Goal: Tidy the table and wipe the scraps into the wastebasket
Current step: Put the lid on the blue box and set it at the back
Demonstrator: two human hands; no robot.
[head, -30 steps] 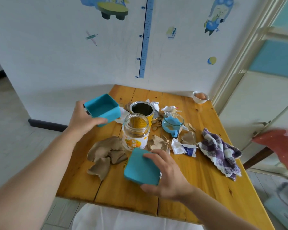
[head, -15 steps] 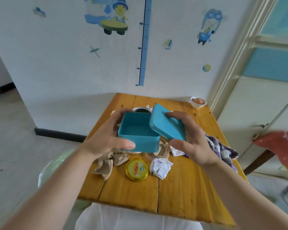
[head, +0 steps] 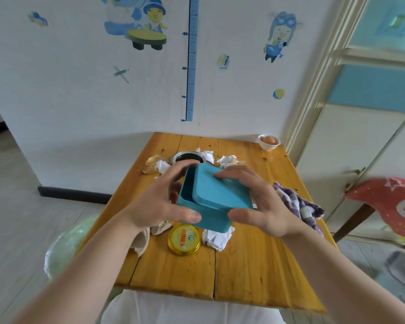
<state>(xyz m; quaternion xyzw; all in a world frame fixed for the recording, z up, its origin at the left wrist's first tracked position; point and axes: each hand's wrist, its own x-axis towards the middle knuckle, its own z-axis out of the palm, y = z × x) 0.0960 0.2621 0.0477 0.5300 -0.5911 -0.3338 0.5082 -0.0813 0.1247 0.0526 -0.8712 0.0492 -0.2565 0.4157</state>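
Vs. 0.5 s back: teal lid [head: 218, 190], then tipped up at the right rim of the teal box [head: 211, 219], now lies lower over most of the opening, with a strip at the left uncovered; both are held above the table [head: 255, 265]. Left hand [head: 154, 206] has its fingers curled round the box; right hand [head: 264, 206] grips the lid, fingers on top, thumb at the near edge. Count on table: 1 yellow jar cap [head: 184, 239], 1 tin [head: 188, 157], 1 bowl [head: 269, 142] with 1 egg, 1 checked cloth [head: 299, 204], 4 white paper scraps [head: 216, 237] (1 near, 3 by the tin).
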